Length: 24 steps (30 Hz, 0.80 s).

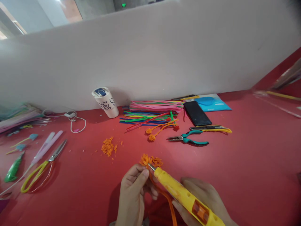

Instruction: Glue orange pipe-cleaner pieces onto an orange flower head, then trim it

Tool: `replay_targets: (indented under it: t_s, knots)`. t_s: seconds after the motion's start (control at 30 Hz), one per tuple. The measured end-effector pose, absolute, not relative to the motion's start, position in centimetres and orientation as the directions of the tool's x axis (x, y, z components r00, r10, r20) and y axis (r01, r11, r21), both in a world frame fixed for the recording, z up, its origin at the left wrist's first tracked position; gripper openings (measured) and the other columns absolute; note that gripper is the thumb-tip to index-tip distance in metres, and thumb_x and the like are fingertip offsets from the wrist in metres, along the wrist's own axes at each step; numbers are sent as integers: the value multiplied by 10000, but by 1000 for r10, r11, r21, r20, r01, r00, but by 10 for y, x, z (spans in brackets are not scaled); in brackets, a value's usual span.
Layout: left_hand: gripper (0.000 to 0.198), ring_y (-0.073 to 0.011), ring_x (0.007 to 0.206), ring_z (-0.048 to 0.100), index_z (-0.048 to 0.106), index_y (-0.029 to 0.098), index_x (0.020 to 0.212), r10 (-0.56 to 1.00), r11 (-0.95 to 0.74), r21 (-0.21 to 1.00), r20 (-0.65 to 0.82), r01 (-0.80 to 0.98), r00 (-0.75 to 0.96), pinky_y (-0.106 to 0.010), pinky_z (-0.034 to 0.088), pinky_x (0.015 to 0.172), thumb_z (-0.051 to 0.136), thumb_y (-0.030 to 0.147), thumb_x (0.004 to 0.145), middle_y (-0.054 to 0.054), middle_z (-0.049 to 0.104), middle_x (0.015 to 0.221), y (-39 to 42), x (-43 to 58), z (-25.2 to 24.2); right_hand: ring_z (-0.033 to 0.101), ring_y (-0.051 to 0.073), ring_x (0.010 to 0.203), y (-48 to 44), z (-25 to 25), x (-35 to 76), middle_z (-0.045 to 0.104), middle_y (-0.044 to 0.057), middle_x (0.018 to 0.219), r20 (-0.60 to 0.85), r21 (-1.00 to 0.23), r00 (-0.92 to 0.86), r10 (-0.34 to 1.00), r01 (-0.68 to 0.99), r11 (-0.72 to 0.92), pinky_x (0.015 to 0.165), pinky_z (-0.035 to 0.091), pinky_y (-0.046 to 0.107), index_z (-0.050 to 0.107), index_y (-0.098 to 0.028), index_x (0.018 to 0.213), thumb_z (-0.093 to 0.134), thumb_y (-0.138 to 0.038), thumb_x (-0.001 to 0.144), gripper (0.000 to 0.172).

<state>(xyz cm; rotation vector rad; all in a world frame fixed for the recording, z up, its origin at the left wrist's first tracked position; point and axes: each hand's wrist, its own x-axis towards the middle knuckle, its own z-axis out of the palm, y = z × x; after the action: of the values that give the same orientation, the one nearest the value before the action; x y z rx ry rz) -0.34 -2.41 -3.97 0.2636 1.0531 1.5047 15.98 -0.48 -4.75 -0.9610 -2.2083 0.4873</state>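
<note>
My left hand (134,191) pinches an orange fuzzy flower (145,159) between thumb and fingers. Its orange pipe cleaner stem (171,205) hangs down toward me. In my right hand (207,194) is a yellow hot glue gun (178,188), slanting up to the left. The metal nozzle meets the flower or sits just over it; I cannot tell if they touch. Just behind the nozzle lie small cut orange pieces (156,161) on the red table (89,188). The fingers of my right hand are partly hidden by the glue gun.
Pliers (188,138), a utility knife (208,128) and a phone (197,113) lie at the right. Pipe cleaners (155,106), finished orange flowers (152,137), orange fluff (107,147) and a white tumbler (106,102) are farther back. Scissors (44,169) and a green-handled tool (14,168) lie left.
</note>
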Motion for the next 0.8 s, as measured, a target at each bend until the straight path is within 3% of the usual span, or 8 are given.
replay_targets:
  t_s: [0.2, 0.37, 0.53, 0.7, 0.8]
  knots:
    - [150, -70, 321, 539, 621, 154, 631, 889, 143, 728, -393, -671, -237, -139, 435, 314, 756, 216, 649, 42, 624, 483, -25, -3, -39, 371, 52, 363, -3, -49, 159, 394, -71, 471, 501, -545, -488, 715, 464, 698, 383, 251, 194, 324, -215, 580, 464, -256, 826, 286]
    - [163, -73, 322, 538, 613, 154, 636, 888, 141, 734, -391, -664, -242, -134, 419, 307, 760, 224, 641, 35, 631, 477, -25, -3, -39, 407, 56, 381, -4, -49, 158, 431, -63, 486, 429, -527, -522, 737, 518, 674, 401, 277, 191, 344, -215, 585, 473, -244, 832, 279]
    - [152, -71, 325, 531, 613, 159, 642, 882, 138, 746, -392, -652, -261, -143, 428, 316, 751, 223, 652, 36, 638, 494, -26, -3, -40, 385, 54, 359, -2, -47, 157, 413, -63, 464, 481, -518, -490, 726, 509, 687, 377, 257, 196, 337, -215, 565, 448, -277, 831, 295]
    - [135, -67, 347, 532, 624, 156, 651, 888, 130, 774, -369, -620, -275, -147, 432, 344, 738, 226, 667, 34, 633, 506, -25, -5, -42, 418, 62, 372, -4, -45, 158, 450, -55, 473, 358, -578, -522, 774, 527, 623, 380, 292, 192, 361, -215, 557, 485, -265, 812, 288]
    - [130, -48, 365, 518, 620, 152, 653, 885, 133, 786, -368, -603, -284, -133, 416, 371, 722, 224, 686, 30, 632, 526, -23, -8, -42, 439, 88, 372, -8, -52, 157, 480, -46, 465, 375, -695, -394, 839, 479, 536, 378, 333, 210, 410, -228, 556, 539, -317, 776, 270]
